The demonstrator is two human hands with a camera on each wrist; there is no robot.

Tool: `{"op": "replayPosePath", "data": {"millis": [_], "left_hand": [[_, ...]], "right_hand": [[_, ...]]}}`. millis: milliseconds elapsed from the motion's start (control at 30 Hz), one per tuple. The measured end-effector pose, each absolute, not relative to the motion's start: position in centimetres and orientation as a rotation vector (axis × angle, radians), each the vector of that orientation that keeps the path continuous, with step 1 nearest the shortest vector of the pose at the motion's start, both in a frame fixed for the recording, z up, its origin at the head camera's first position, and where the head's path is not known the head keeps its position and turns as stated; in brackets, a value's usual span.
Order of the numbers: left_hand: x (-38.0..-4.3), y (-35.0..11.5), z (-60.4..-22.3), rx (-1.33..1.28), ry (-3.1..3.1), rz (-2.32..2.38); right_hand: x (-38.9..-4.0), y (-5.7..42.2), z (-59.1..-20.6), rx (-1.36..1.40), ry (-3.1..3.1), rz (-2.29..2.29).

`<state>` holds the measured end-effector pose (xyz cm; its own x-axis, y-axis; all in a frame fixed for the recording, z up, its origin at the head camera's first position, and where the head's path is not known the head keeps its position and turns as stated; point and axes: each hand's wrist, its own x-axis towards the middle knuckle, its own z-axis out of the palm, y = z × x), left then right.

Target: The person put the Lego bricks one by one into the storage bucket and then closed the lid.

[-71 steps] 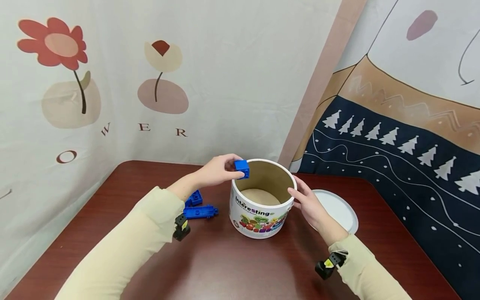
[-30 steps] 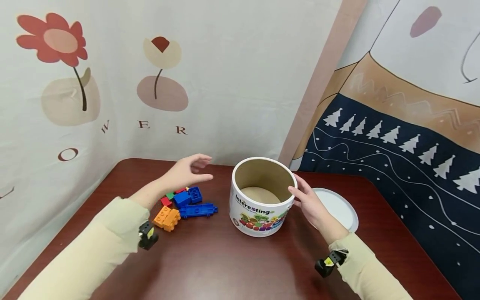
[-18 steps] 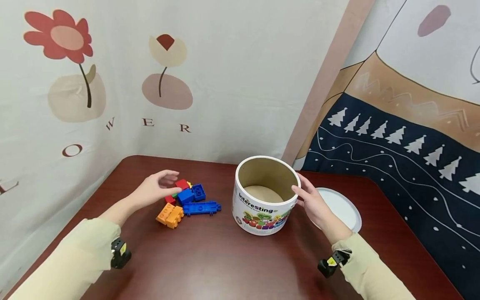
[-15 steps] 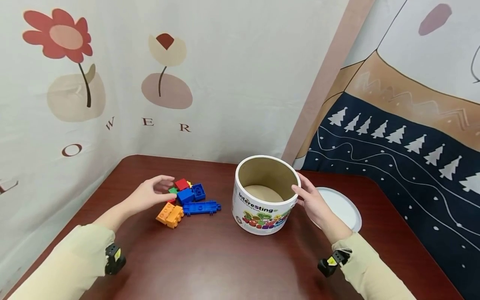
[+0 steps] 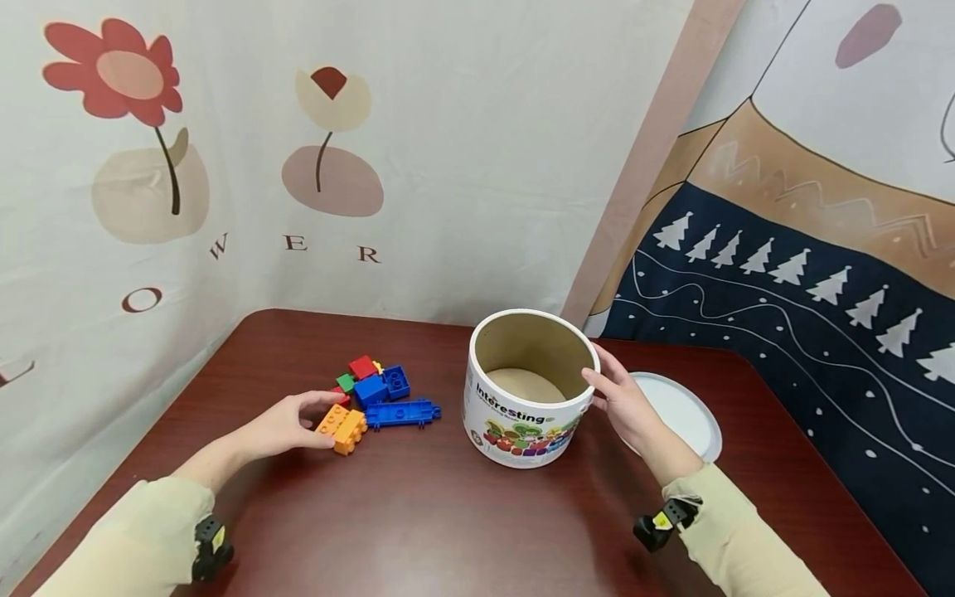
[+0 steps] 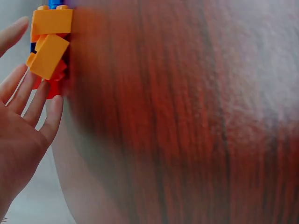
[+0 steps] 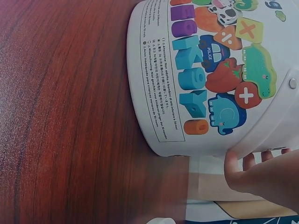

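Observation:
Beside a pair of joined orange toy bricks [image 5: 341,428], my left hand [image 5: 279,424] hovers with thumb and fingers apart. In the left wrist view those fingers are stretched out and the thumb stands away from the orange bricks [image 6: 50,53]. My right hand [image 5: 622,398] grips the rim of a white round bucket [image 5: 522,431], thumb over the edge and fingers outside. The bucket is upright, its front inner floor hidden by the wall. Behind the orange bricks lie blue bricks [image 5: 370,391], a red brick [image 5: 362,367], a green brick [image 5: 345,382] and a long blue base piece [image 5: 403,413].
A white round lid [image 5: 679,414] lies on the table right of the bucket, partly behind my right hand. The brown table [image 5: 448,531] meets a printed curtain [image 5: 462,166] at its back edge.
My left hand, earlier pinching a blue brick at the bucket's rim, no longer holds it. It has moved left and down to the orange bricks. My right hand keeps its grip.

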<state>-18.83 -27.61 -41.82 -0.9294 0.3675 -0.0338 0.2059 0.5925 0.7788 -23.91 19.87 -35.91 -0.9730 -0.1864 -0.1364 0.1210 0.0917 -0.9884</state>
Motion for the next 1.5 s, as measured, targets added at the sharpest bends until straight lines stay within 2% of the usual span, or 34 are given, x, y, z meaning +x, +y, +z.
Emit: {"op": "replayPosePath", "data": {"millis": [500,933,1500], "left_hand": [[-18.4,-27.8,-41.8,0.351,2.671,1.192],[-18.8,-28.3,-38.9,0.341,2.743,1.184],[-20.3,-26.6,-35.8,0.340,2.774,1.254]], "right_hand": [[-23.8,19.9,-36.0,-0.070,2.131,-1.980],[-23.8,19.9,-35.7,-0.082,2.134,-1.983],[-23.9,20.0,-36.1,-0.089,2.124,-1.991]]}}
